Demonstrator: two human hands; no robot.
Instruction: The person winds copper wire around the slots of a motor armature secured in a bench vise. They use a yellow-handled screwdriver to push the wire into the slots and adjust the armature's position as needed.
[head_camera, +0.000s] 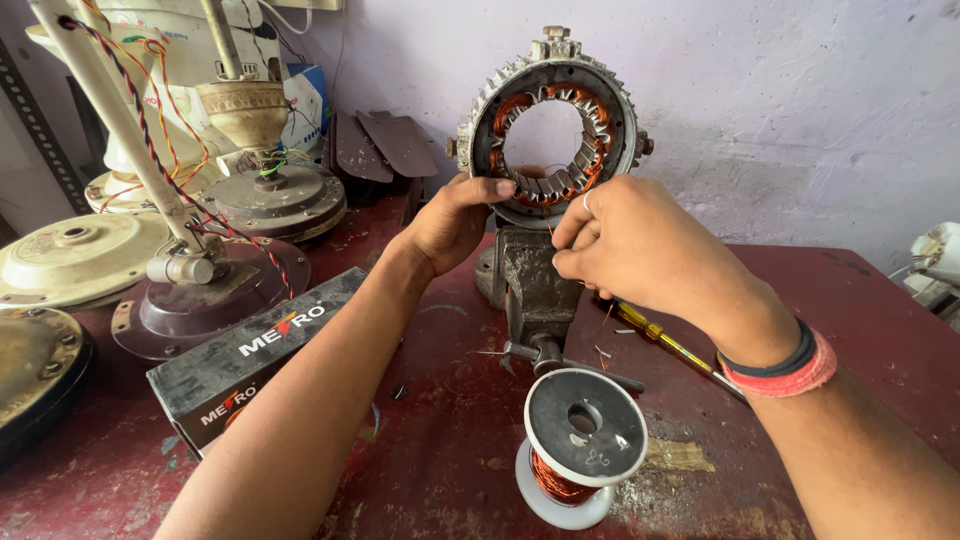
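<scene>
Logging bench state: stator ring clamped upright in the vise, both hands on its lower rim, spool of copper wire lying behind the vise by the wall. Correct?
One error. The spool of copper wire stands in front of the vise, at the near edge of the table, not by the wall. The head view shows it. The stator ring is upright in the vise, left hand and right hand at its lower rim.

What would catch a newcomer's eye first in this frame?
The ring-shaped motor core wound with copper wire, standing upright in a small vise at the centre of the red table. The left hand steadies its lower rim while the right hand pinches something at its base. A spool of copper wire stands in front; old fan parts crowd the left.
</scene>
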